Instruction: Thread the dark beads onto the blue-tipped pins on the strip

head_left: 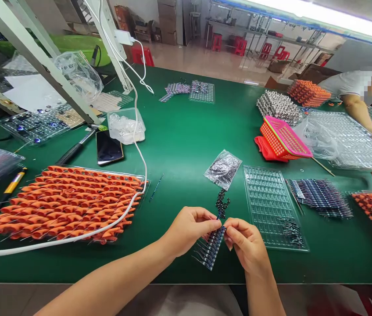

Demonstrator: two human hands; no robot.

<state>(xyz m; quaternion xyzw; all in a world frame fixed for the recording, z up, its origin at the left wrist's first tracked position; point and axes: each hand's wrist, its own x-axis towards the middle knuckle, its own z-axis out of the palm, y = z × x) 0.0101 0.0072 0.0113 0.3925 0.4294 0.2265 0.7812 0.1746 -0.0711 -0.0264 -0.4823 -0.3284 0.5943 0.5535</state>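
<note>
A strip of small dark blue parts with thin wire leads [212, 251] hangs below my fingertips, slanting down toward the table's front edge. Thumb and fingers of my left hand [189, 230] are pinched at its upper end. Close beside them, my right hand [248, 246] is also closed in a pinch at the strip's top right corner; whatever lies between those fingertips is too small to tell. Just beyond my hands is a loose heap of tiny black beads [222, 202]. Behind the heap lies a clear plastic bag of dark beads [224, 167].
A clear ribbed tray [265, 204] holds some wired parts [293, 232]; a stack of strips [319, 197] lies beyond it. Left are orange pieces [64, 204] on a tray, crossed by a white cable [141, 162], and a phone [109, 148]. A co-worker's arm [359, 112] reaches in at right.
</note>
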